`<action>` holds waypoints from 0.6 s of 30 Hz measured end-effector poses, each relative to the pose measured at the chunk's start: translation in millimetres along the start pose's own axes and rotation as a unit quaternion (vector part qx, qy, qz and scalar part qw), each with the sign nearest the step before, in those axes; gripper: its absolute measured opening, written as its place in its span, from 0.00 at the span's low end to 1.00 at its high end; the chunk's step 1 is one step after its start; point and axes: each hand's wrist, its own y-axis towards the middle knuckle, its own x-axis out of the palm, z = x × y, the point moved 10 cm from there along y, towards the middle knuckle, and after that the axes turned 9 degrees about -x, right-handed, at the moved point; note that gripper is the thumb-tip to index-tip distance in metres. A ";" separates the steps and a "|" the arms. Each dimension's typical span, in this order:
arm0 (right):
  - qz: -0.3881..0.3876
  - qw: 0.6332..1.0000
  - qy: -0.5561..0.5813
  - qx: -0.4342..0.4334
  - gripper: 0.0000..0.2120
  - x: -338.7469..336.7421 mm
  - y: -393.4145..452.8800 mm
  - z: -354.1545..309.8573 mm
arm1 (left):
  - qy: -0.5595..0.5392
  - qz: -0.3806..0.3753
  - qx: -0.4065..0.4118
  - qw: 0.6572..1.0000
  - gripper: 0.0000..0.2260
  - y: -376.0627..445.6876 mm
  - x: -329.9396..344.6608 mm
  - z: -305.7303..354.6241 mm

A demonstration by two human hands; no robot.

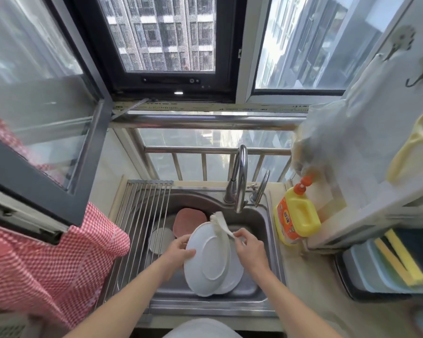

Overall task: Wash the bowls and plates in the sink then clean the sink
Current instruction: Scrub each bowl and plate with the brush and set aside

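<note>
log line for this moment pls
step: scrubbing plate | left hand: holds white plate by rim, underside up | right hand: grips dish brush on plate edge | sink: more dishes inside

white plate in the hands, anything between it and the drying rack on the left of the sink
Nothing visible stands between them. The left hand holds the white plate over the sink, the right hand holds a cloth on its rim, and the drying rack lies directly left, its bars bare.

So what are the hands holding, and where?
The left hand grips the white plate by its left rim. The right hand pinches the white cloth at its lower end.
</note>
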 end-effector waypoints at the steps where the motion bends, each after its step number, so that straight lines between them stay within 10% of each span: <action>1: 0.017 1.000 -0.014 0.012 0.04 -1.6 0.0 3.6 | 0.001 0.000 0.000 1.000 0.18 0.4 -0.5 -0.3; 18: -0.024 0.998 -0.005 -0.063 0.04 7.3 -3.7 -45.5 | -0.100 0.061 0.002 0.993 0.15 -4.7 -5.3 11.4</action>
